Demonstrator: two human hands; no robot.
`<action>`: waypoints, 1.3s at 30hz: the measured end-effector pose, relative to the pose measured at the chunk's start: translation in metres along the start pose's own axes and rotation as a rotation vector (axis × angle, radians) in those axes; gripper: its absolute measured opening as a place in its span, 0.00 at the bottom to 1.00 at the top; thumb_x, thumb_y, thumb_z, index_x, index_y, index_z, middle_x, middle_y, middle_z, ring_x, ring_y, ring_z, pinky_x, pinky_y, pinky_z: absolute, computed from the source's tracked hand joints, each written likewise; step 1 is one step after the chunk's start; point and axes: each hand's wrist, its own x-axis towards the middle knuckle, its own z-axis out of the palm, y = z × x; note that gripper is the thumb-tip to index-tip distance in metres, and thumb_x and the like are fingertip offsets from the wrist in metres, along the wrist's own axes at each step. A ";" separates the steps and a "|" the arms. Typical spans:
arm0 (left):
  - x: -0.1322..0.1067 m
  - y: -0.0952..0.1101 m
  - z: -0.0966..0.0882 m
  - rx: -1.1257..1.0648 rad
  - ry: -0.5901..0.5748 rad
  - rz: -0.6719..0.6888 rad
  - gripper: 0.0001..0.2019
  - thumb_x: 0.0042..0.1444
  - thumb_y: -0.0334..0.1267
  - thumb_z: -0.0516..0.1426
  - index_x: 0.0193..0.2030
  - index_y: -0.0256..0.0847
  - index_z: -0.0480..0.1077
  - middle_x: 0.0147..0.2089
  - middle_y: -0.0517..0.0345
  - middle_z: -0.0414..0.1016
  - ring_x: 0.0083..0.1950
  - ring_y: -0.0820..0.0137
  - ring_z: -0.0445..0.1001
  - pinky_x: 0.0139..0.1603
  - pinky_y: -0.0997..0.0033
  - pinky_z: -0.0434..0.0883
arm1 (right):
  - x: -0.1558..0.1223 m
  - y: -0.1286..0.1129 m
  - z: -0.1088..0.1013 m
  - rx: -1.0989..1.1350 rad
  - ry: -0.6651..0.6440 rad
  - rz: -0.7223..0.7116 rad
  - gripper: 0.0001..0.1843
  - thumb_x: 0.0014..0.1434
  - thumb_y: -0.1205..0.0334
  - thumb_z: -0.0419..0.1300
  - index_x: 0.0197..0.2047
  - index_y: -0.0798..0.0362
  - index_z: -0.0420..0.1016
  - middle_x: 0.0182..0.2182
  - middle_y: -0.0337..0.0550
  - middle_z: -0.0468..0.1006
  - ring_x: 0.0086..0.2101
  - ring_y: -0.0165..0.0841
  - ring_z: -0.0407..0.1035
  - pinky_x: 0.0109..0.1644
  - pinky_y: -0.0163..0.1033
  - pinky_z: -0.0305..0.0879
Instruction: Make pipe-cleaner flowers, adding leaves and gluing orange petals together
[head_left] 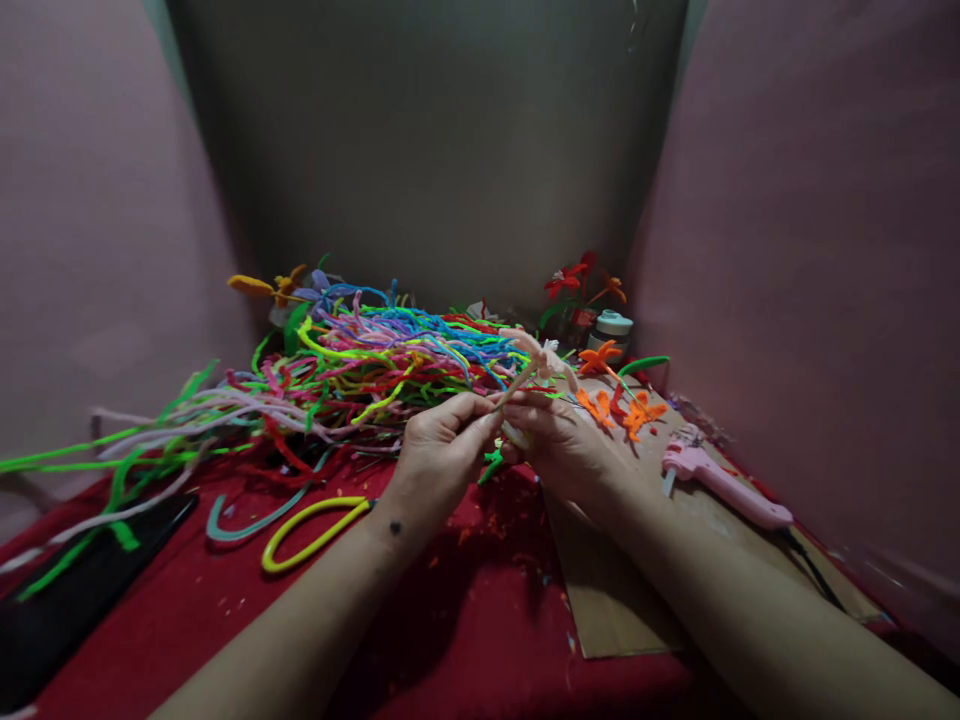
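My left hand (pixel 437 450) and my right hand (pixel 559 440) meet over the middle of the red cloth (pixel 465 610). Both are closed around a thin wooden stick (pixel 517 385) that slants up to the right. At its top sits a small pale pink pipe-cleaner flower (pixel 541 357). A bit of green pipe cleaner (pixel 491 466) pokes out below my hands. The fingertips of my left hand pinch the stick near its lower end; my right hand's fingers curl beside it.
A big tangle of coloured pipe cleaners (pixel 352 365) lies behind and left. Yellow-handled scissors (pixel 311 530) lie at the left front. A pink glue gun (pixel 724 485) rests on a cardboard sheet (pixel 622 590) on the right, with orange flowers (pixel 622 405) and a small jar (pixel 611 328).
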 end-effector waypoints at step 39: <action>0.003 -0.018 -0.002 0.674 0.116 0.420 0.04 0.56 0.33 0.54 0.38 0.38 0.67 0.36 0.54 0.75 0.35 0.70 0.73 0.36 0.72 0.67 | -0.007 -0.004 0.020 -0.072 0.197 -0.047 0.03 0.45 0.64 0.64 0.27 0.49 0.77 0.27 0.38 0.75 0.28 0.30 0.63 0.29 0.35 0.58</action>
